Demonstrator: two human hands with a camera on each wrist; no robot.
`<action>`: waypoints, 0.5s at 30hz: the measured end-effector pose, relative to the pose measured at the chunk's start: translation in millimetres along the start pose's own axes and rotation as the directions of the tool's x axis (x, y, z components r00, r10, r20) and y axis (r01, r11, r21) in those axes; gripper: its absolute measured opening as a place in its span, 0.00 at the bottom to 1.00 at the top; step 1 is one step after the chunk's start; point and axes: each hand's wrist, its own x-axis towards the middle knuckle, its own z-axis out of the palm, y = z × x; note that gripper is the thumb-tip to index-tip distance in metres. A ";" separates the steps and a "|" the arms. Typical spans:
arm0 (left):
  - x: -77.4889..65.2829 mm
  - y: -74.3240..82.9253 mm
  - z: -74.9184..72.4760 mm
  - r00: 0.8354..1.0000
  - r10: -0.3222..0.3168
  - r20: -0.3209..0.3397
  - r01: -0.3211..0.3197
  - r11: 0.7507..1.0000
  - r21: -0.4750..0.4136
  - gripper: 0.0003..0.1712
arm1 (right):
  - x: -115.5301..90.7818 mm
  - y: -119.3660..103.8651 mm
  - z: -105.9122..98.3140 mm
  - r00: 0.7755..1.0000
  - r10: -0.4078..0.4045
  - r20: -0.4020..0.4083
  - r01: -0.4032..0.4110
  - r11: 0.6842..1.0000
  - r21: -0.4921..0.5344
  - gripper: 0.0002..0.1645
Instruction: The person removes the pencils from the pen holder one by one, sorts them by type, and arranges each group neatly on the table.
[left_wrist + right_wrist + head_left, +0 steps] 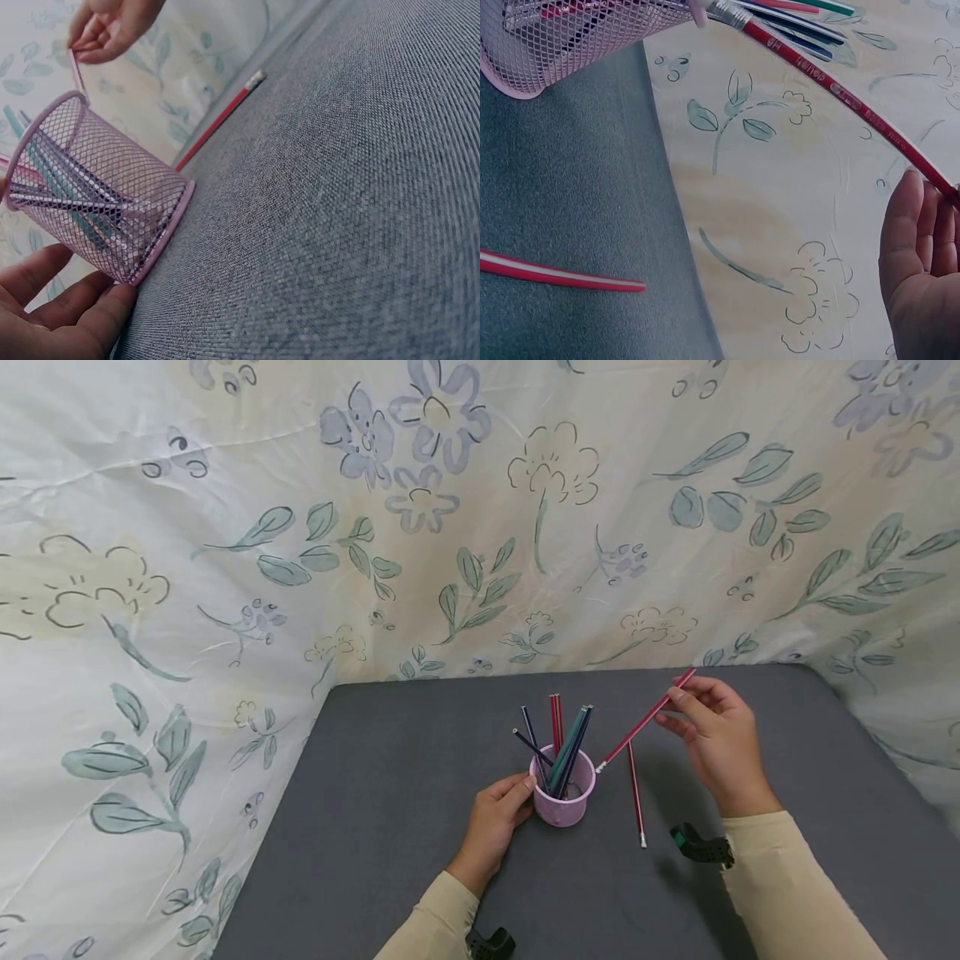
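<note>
A pink mesh pencil cup (pixel 561 814) stands on the grey table with several dark blue, green and red pencils (pixel 572 752) leaning inside it. My left hand (pixel 491 827) grips the cup from its left side, thumb up near the rim and other fingers low at the base in the left wrist view. Between the thumb and fingers of my right hand (pixel 720 747) is a red pencil (pixel 641 724), pinched near its upper end. It slants down to the left, its eraser end right at the cup's right rim. Lettering shows along its shaft (pixel 832 86) in the right wrist view.
A second red pencil (pixel 637 793) lies on the table (pixel 390 827) to the right of the cup, eraser end toward me. Behind the table hangs a floral cloth (pixel 480 568), which also runs along the left and right sides.
</note>
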 end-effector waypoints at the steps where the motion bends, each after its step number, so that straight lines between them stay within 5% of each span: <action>1: -0.1 -0.2 -0.1 1.000 0.002 0.002 -0.002 1.000 0.003 0.21 | -0.4 -0.3 -0.8 1.000 0.000 -0.003 0.000 1.000 -0.001 0.11; 15: -0.7 -1.2 -3.5 1.000 -0.001 0.013 0.001 1.000 0.006 0.21 | -6.5 5.9 -11.7 0.998 0.058 0.003 -0.057 0.990 -0.126 0.15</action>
